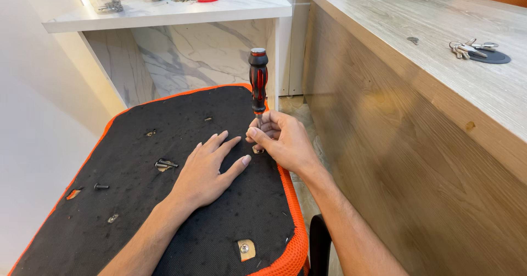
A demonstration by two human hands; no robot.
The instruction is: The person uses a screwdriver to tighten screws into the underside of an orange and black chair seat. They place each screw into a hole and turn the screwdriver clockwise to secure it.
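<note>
An upturned chair seat (126, 215), black underside with an orange mesh edge, fills the lower left. My left hand (207, 169) lies flat on it, fingers spread. My right hand (282, 140) grips the shaft of a red and black screwdriver (258, 78), held upright with its tip near the seat's right edge. Loose black bolts (164, 164) lie on the fabric left of my left hand, and one more bolt (101, 186) lies farther left. A metal mounting plate with a screw (245, 248) sits near the seat's front edge.
A wooden counter (439, 117) rises close on the right, with a bunch of keys (466, 48) on top. A white marble shelf (164, 12) at the back holds screws and small boxes. A white wall (33, 117) stands on the left.
</note>
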